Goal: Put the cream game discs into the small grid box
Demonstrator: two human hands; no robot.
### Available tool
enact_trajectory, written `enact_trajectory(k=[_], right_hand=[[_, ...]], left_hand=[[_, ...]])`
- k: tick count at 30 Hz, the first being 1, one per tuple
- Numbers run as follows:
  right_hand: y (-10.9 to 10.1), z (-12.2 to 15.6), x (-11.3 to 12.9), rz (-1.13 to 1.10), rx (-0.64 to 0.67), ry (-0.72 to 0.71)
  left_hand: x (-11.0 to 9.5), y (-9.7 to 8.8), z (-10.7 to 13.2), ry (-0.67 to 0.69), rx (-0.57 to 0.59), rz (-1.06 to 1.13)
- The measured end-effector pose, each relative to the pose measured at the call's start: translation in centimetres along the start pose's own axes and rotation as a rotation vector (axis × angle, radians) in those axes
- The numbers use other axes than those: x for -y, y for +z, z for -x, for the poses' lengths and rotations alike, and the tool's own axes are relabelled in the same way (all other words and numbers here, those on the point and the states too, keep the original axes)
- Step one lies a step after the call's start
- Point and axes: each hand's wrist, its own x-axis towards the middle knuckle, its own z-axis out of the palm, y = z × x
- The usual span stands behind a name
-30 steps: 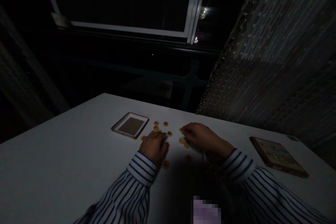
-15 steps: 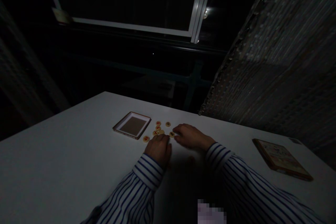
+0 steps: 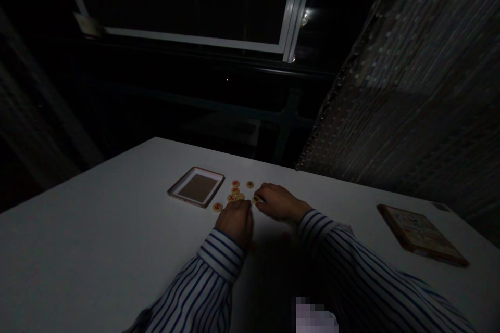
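Observation:
Several round wooden Chinese chess pieces, marked in red or dark characters, lie in a loose group on the white table. My right hand has its thumb and fingers bent around a dark-marked piece at the group's right side. Just left of it, my left hand rests at the near edge of the group, fingers curled downward; its fingertips are hidden. A blank-looking piece shows just beyond the left fingers, and a red-marked piece lies to their left. Faint reddish pieces sit in the shadow between my forearms.
An open shallow box tray stands left of the pieces. On the right lies a flat box with a printed top, with a small dark card-like thing behind it. A beaded curtain hangs beyond the table's right side.
My right hand has shifted slightly left, closing its fingers onto the dark-marked piece. My left hand has barely moved. The other pieces lie as before.

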Motion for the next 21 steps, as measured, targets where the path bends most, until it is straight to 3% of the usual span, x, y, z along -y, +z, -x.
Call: enact_trajectory(k=[21], right_hand=[[-2.9, 2.8, 1.4, -0.034, -0.181, -0.015]], left_hand=[[-0.1, 0.0, -0.2, -0.021, -0.201, 0.219]])
